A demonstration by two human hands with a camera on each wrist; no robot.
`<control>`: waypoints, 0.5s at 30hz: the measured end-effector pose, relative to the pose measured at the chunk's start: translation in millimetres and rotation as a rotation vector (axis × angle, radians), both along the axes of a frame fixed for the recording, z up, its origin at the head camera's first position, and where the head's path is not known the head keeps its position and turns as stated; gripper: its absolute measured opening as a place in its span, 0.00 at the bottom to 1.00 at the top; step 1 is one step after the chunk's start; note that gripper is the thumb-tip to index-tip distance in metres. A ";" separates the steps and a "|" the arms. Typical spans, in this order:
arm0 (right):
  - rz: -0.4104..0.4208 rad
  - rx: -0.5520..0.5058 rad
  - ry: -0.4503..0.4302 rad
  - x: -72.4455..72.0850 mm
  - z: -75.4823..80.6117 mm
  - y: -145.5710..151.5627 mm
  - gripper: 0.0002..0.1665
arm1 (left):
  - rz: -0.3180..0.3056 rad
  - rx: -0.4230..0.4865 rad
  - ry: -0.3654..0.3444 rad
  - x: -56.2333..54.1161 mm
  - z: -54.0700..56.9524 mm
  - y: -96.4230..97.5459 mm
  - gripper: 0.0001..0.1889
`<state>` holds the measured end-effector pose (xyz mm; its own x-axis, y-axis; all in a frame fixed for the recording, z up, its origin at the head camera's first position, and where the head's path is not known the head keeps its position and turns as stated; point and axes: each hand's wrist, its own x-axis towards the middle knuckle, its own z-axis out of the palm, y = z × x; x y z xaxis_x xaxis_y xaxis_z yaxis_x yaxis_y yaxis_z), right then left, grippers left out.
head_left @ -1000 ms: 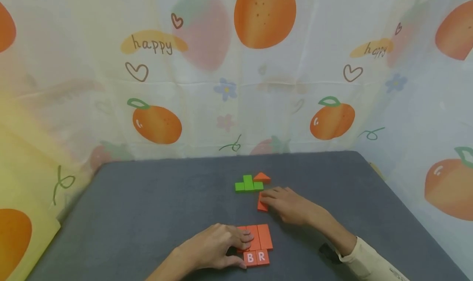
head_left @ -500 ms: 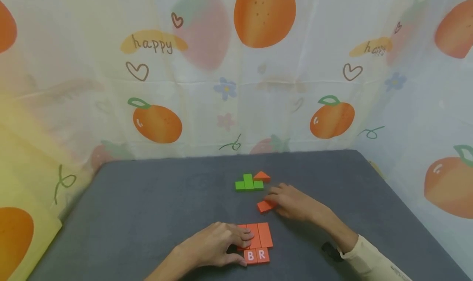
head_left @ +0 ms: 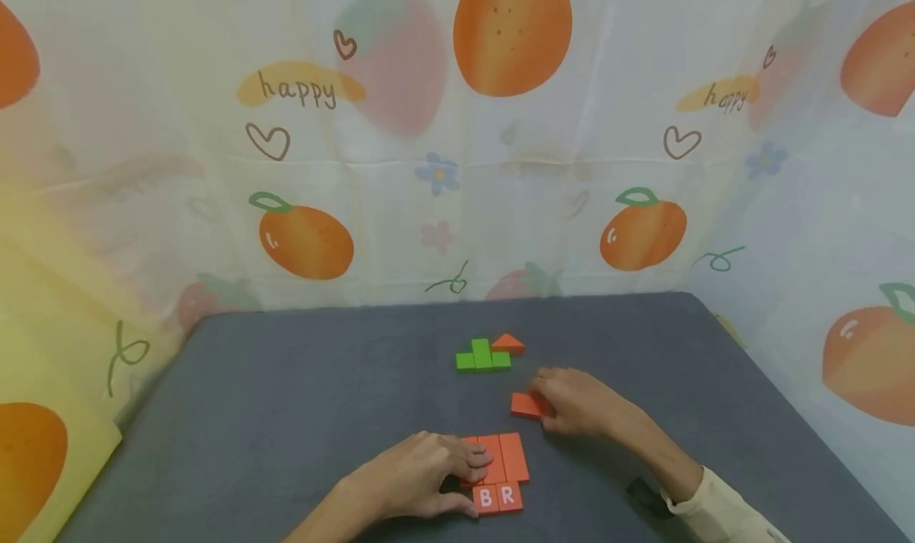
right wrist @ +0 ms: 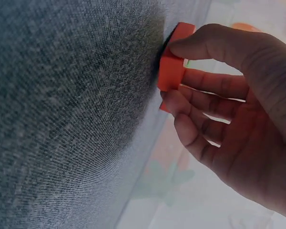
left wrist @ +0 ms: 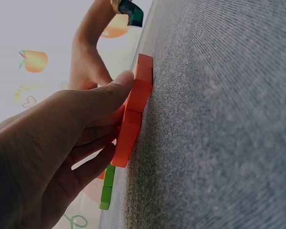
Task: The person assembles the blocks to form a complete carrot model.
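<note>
Orange rectangular blocks (head_left: 512, 457) lie flat, side by side, near the front of the table. Below them sit two small orange letter blocks (head_left: 496, 497) marked B and R. My left hand (head_left: 422, 475) rests its fingers over the left part of this group, thumb tip at the B block's corner; the covered blocks are partly hidden. Farther back, my right hand (head_left: 582, 404) pinches another orange block (head_left: 527, 406) between thumb and fingers. In the right wrist view, that block (right wrist: 171, 71) is low against the cloth, its far end behind the fingers.
Behind the right hand's block lie several small green blocks (head_left: 483, 358) set together, beside an orange triangular block (head_left: 508, 344). Grey cloth (head_left: 322, 384) covers the table. A fruit-print curtain (head_left: 457, 146) hangs along its back and sides.
The orange block under my right hand has turned from lengthwise to crosswise and shifted right and slightly nearer. My left hand and its group of blocks have stayed in place.
</note>
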<state>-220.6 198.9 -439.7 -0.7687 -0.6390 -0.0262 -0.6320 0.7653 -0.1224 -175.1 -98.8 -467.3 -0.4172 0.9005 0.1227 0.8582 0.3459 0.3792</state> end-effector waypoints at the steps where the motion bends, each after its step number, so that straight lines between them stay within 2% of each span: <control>1: -0.003 -0.002 -0.002 0.6 0.4 0.2 0.18 | 0.001 0.000 -0.001 0.0 -0.2 0.0 0.26; 9: -0.026 -0.010 -0.033 8.2 7.2 -2.7 0.17 | 0.011 -0.014 -0.005 0.2 1.7 -0.1 0.26; 15: -0.006 -0.007 -0.001 19.7 14.5 -5.5 0.16 | 0.012 -0.020 -0.007 0.9 1.3 0.6 0.25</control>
<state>-200.9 193.4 -425.1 -0.7723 -0.6349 -0.0229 -0.6276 0.7679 -0.1282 -174.2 -98.2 -466.1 -0.4289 0.8976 0.1020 0.8513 0.3638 0.3780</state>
